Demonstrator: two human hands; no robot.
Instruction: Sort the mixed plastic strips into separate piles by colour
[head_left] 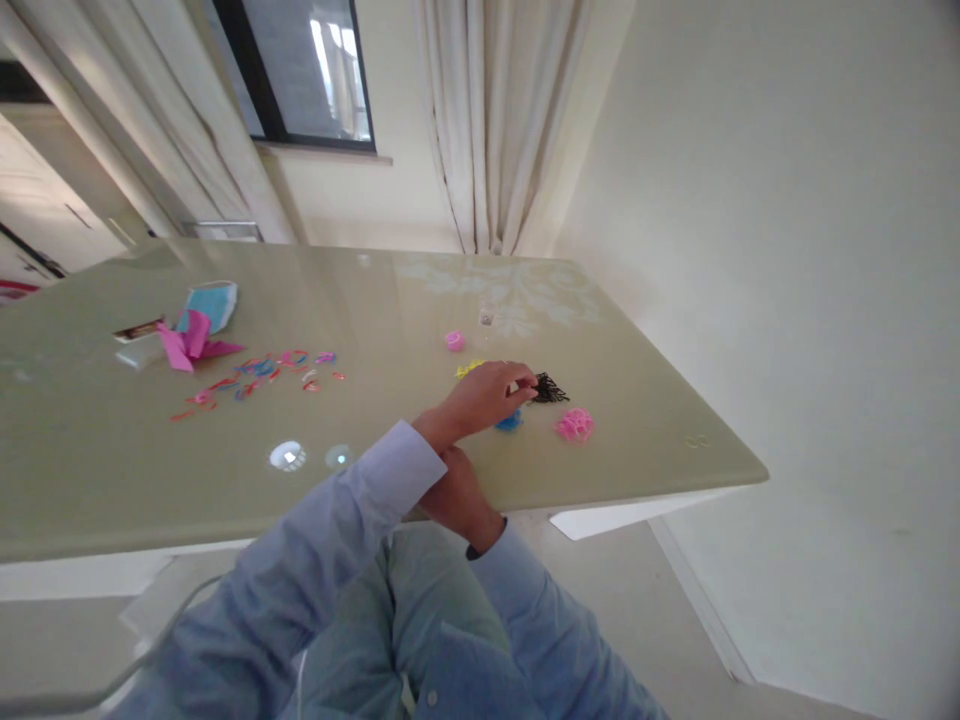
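My left hand reaches across to the right, over my right wrist. Its thumb and fingers come together at the edge of a pile of black rubber bands; anything between the fingertips is too small to make out. Under my left forearm rests my right hand, near the table's front edge, its fingers hidden. Close to the left hand lie a pile of blue rubber bands, partly covered, and a pile of yellow ones behind it. A pile of pink rubber bands sits to the right.
Mixed loose rubber bands are scattered across the left of the glossy table. Beyond them lie a pink folded paper shape and a blue face mask. A small round pink object stands behind the yellow pile. A wall rises on the right.
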